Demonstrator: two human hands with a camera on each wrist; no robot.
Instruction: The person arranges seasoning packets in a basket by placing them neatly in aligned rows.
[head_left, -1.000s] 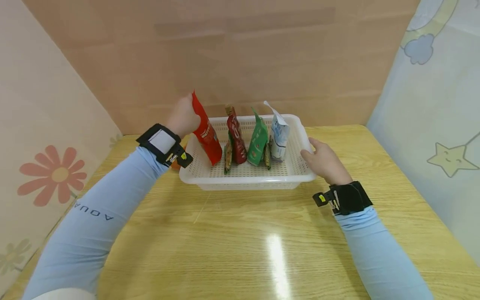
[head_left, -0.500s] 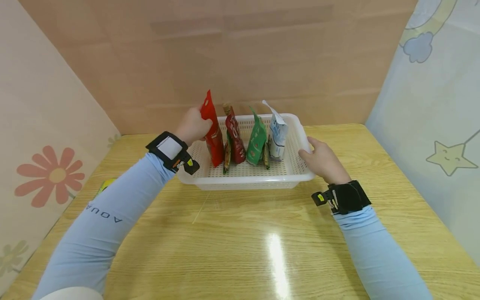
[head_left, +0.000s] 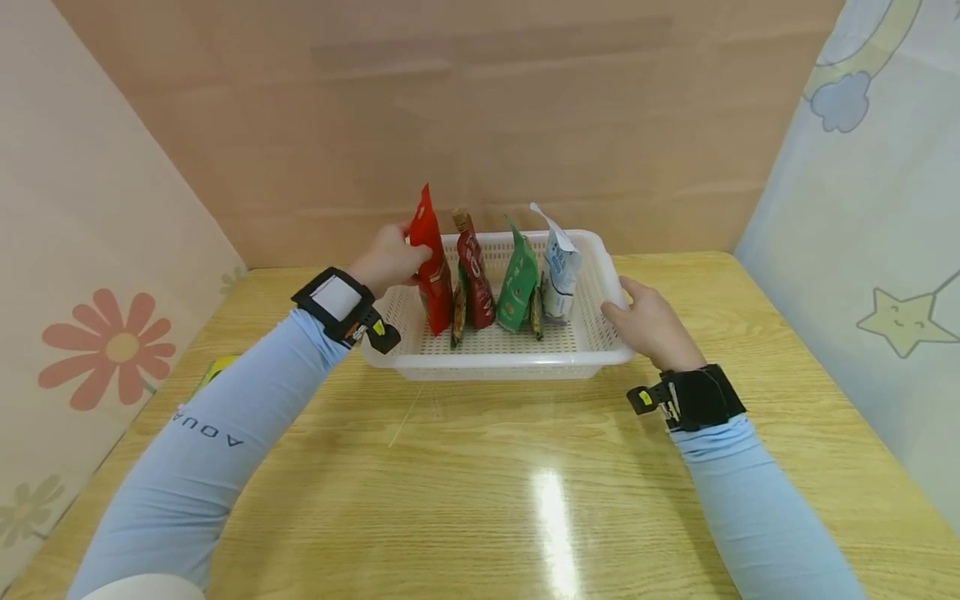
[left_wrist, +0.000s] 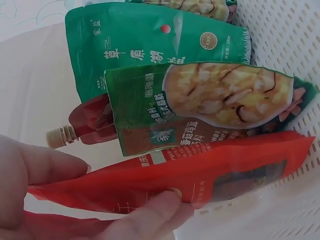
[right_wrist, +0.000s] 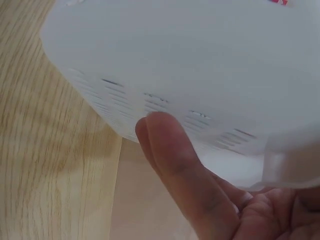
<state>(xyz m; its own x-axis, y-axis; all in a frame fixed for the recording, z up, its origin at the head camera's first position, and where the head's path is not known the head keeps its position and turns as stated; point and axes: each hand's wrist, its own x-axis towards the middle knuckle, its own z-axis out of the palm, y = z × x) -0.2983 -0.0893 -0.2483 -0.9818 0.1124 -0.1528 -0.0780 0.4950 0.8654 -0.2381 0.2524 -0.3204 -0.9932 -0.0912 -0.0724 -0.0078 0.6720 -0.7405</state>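
Observation:
A white plastic basket (head_left: pixel 510 361) stands on the table with several food packs upright in it. At its left end my left hand (head_left: pixel 390 257) pinches a red pouch (head_left: pixel 437 279) by the upper part, thumb on one face and fingers on the other. The pouch's lower end is inside the basket. Beside it stand a green packet with a food picture (left_wrist: pixel 227 95), a dark red spouted pouch (head_left: pixel 477 279), a green pouch (head_left: pixel 517 287), another small packet (head_left: pixel 536 312) and a white-and-blue bag (head_left: pixel 559 275). My right hand (head_left: pixel 648 325) holds the basket's right rim, fingers against the outer wall.
Behind the basket rises a brown paper-covered wall (head_left: pixel 487 125). Patterned panels border the wooden table (head_left: pixel 480 467) on both sides. A yellow-green pack (head_left: pixel 217 367) lies at the left, partly hidden by my left forearm.
My left hand has moved right and down with the red pouch, which now stands more upright, closer to the other packs. My right hand stays on the basket rim.

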